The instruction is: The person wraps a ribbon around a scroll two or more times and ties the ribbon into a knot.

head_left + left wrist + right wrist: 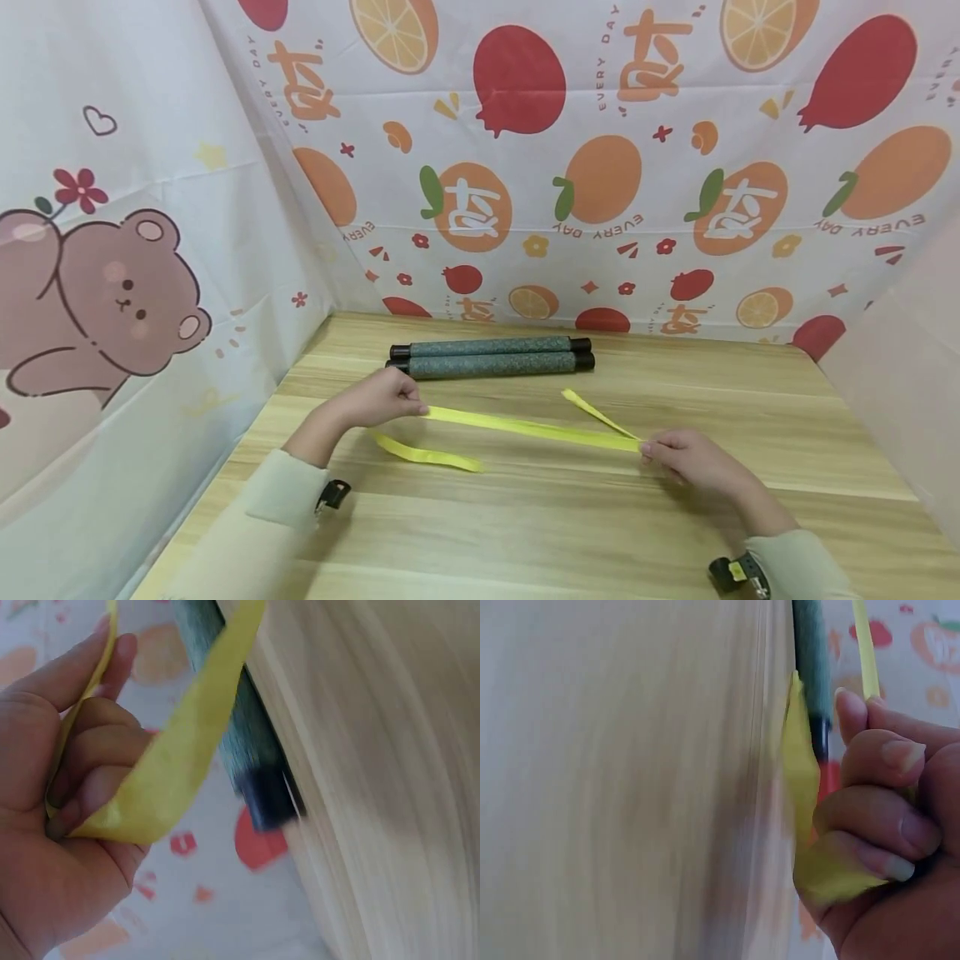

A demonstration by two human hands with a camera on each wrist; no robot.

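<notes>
A yellow ribbon [525, 427] stretches nearly straight between the two hands above the wooden table. My left hand [381, 397] pinches it at the left, and a loose end hangs below that hand toward the tabletop. In the left wrist view the ribbon [180, 757] passes through the curled fingers of the left hand [75, 765]. At the other side my right hand [693, 461] pinches the ribbon, its other loose end sticking up to the left. The right wrist view shows the curled fingers of the right hand [889, 795] with the ribbon tail [801, 765] beside them.
Behind the ribbon, two green patterned scroll rolls [491, 364] with black ends lie side by side on the wooden table [480, 525]. A fruit-printed cloth [600, 108] hangs at the back, and a bear-printed cloth [127, 292] on the left.
</notes>
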